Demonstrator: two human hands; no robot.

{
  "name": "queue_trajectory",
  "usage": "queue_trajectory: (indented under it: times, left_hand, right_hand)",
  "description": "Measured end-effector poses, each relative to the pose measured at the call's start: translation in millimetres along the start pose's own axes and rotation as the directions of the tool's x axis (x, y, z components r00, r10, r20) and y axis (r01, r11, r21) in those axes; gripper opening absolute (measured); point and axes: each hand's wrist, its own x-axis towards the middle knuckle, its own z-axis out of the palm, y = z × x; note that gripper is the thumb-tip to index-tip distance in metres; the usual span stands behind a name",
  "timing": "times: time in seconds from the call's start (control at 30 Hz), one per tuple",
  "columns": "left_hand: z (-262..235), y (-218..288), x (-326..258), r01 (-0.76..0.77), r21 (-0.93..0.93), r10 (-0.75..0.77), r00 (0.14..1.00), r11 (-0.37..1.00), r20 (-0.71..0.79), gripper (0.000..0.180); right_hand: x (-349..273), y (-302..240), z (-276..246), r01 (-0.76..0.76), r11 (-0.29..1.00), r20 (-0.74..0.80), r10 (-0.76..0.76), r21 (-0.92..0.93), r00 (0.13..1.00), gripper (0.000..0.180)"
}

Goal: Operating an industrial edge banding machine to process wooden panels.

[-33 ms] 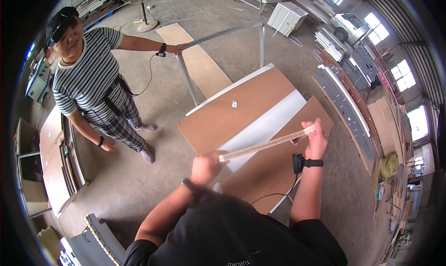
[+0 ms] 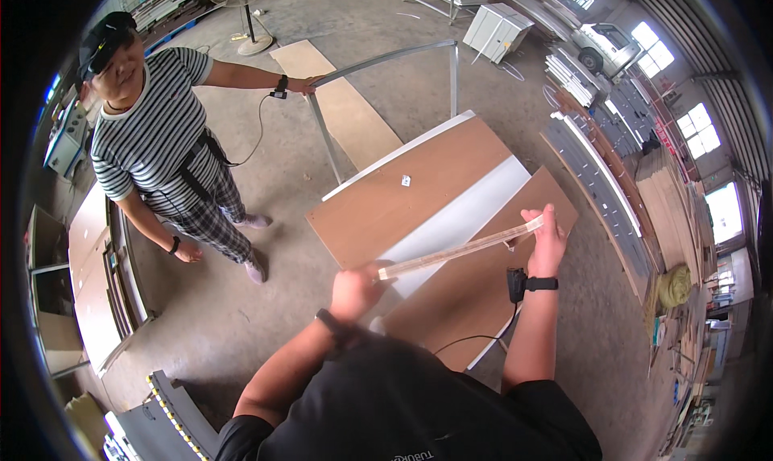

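Head view: the strip (image 2: pixel 459 252) spans the gap between the person's two hands, one end at each, its right end farther from the body than its left. The left hand (image 2: pixel 354 294) is curled into a fist around the near end, though blur hides the exact finger placement. The right hand (image 2: pixel 548 239) grips the other end between thumb and fingers, fingertips pointing up and away. Holding both ends probably stops the strip swinging or sagging. It appears raised over the white band (image 2: pixel 483 207) and the lower panel (image 2: pixel 439 316); how high, I cannot tell. The upper panel (image 2: pixel 451 167) lies beyond the band, apart from both hands. Farther off, a co-worker's hand (image 2: pixel 302 85) grasps a corner of the metal frame (image 2: pixel 386 56), likely to steady it upright.
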Motion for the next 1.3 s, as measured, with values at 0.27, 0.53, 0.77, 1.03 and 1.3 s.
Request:
queue_trajectory:
  times: [0.27, 0.53, 0.77, 1.03, 1.3]
  left_hand:
    - [2, -5, -2, 0.026, -0.004, -0.026, 1.000, 1.000, 0.008, 0.024]
    - [7, -9, -5, 0.007, 0.053, -0.007, 1.000, 0.999, 0.015, 0.026]
    - [14, -30, -12, 0.065, 0.144, -0.065, 0.998, 0.987, -0.008, 0.024]
    - [19, -35, -4, 0.029, 0.138, -0.013, 0.993, 0.990, -0.119, 0.028]
    - [30, -30, -4, 0.106, 0.192, -0.088, 0.991, 0.976, -0.103, 0.034]
  right_hand:
    - [-9, 33, -10, 0.643, 0.566, 0.286, -0.593, -0.516, 0.753, 0.019]
    - [63, 58, -73, 0.544, 0.818, -0.208, -0.574, -0.185, 0.792, 0.017]
    - [50, -126, -78, 0.495, 0.828, -0.234, -0.443, 0.263, 0.865, 0.038]
    - [-39, -57, 19, 0.352, 0.930, -0.063, -0.347, 0.108, 0.936, 0.044]
    - [-106, -20, 123, 0.680, 0.721, 0.362, -0.603, -0.136, 0.711, 0.014]
